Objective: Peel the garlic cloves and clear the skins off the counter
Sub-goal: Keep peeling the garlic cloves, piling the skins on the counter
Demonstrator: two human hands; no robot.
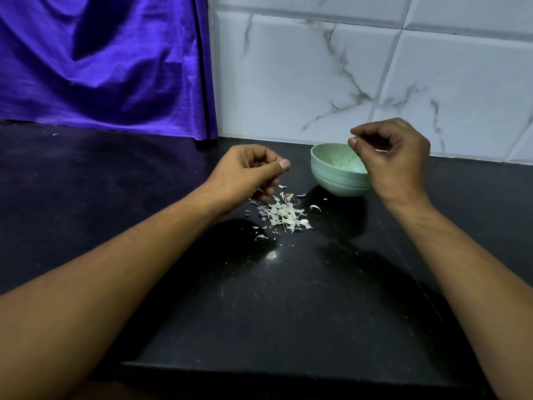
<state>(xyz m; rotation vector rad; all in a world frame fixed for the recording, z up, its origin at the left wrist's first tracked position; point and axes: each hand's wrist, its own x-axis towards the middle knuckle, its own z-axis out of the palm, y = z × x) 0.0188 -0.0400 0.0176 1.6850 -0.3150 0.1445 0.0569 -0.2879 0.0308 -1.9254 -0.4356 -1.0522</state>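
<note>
**Obs.: garlic skins on counter, both hands raised**

Count: two bare hands, one bowl, one heap of skins, plus stray flakes (too small and too many to count).

Materials: black polished stone counter (259, 298), glossy and finely speckled. The small round pale-green bowl (331, 180) has a matte, ribbed outer wall; its contents cannot be made out. The heap of thin, papery white garlic skins (284, 212) lies on the counter just in front and left of the bowl, between the two forearms. One curved white piece (315, 208) lies apart, right of the heap; skin or clove, cannot tell. Behind hang a shiny purple cloth (101, 67) and a white marble-veined tile wall (317, 76).

Left hand (248, 171): held just above the far left edge of the heap, fingers curled into the palm, thumb laid along the forefinger. Whether this grip holds anything cannot be told.

Right hand (398, 157): raised over the bowl's right rim, wrist bent, thumb and forefinger tips drawn close together, the other fingers curled. Cannot tell if anything sits in the pinch.
</note>
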